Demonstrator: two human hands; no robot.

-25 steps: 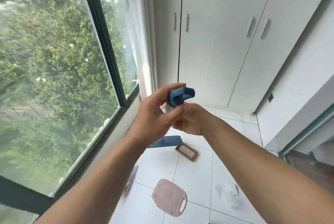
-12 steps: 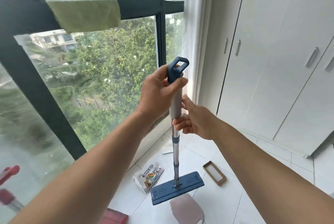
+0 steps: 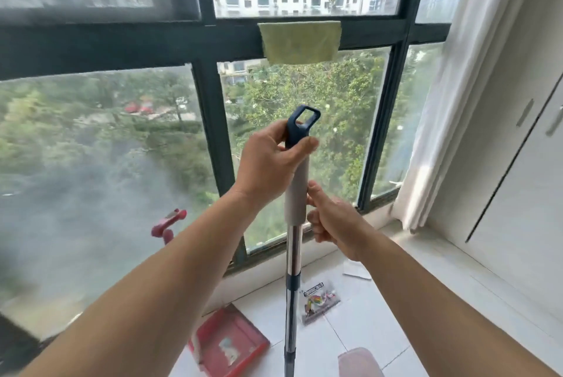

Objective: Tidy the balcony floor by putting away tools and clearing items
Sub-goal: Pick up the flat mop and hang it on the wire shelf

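Between our two hands the mop pole [image 3: 294,254] stands upright, its lower end running out of view. Our left hand [image 3: 268,163] grips the dark blue loop handle [image 3: 301,127] at top; our right hand [image 3: 332,218] curls round the grey sleeve [image 3: 297,191] just beneath. Below the hands on the tiled floor [image 3: 396,315]: red tray [image 3: 228,343], printed packet [image 3: 320,300], pink board [image 3: 359,363]. Beyond our left hand, a yellow-green cloth [image 3: 300,41] hangs on the window frame [image 3: 122,44].

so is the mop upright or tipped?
Upright: the mop pole runs near vertical, left hand gripping its top, right hand lower.
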